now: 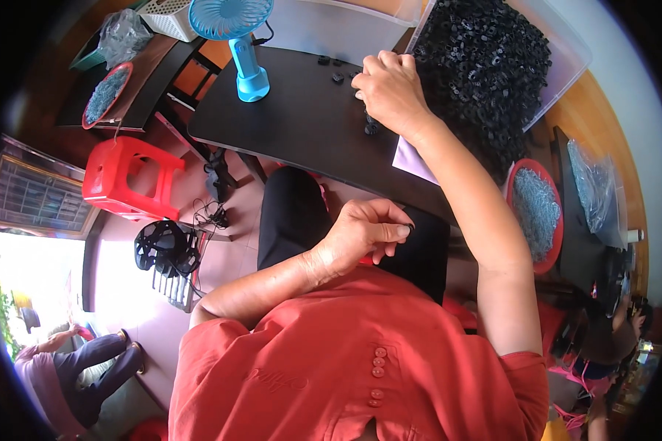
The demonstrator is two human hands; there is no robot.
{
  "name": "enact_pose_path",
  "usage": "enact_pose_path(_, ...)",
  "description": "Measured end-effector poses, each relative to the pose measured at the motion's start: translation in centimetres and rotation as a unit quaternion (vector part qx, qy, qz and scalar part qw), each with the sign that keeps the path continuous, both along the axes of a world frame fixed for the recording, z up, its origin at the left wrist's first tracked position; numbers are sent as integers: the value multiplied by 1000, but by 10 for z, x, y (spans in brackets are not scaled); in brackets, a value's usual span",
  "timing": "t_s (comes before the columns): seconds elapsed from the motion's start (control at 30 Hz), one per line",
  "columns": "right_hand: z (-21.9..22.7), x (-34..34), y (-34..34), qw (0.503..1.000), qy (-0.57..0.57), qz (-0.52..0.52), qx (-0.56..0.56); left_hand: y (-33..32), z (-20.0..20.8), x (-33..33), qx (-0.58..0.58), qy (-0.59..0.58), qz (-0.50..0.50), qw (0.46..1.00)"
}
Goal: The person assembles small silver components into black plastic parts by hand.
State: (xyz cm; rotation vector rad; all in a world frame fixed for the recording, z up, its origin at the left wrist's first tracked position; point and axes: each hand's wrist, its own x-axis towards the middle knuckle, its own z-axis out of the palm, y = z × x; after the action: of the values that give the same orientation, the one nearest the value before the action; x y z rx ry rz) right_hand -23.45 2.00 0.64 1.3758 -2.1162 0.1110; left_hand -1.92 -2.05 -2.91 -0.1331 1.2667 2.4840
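My left hand (360, 234) pinches 1 small black part (410, 227); at 1 o'clock, my right hand (391, 90) curls above the black table (301, 103), grasping I can't tell what, if anything.

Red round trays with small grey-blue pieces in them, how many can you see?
2: one tray on the dark table at the upper left, the other tray at the right, below the bin of small black parts. Others may be hidden.

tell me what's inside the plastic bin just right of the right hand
The bin holds a big heap of small black parts. They cover its bottom, so whatever lies under the top layer can't be seen.
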Motion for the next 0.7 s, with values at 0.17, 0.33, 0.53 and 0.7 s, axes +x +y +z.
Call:
enact_pose_path(0.17, -3, -3, -5, 998, -47, -15, 41, -6, -2, 3, 11, 6, 14, 1000)
enact_pose_path(0.33, -5, 0, -7, 997, -60, -15, 41, -10, 1, 3, 4, -5, 30, 1000)
enact_pose_path(0.53, -15, -4, -6, 1000, 12, 0, 9, -16, 12, 1, 55, 0, 83, 995)
enact_pose_path(0.7, -14, -1, -3, 999, -46, -5, -8, -23, 14, -5, 40, 19, 117, 992)
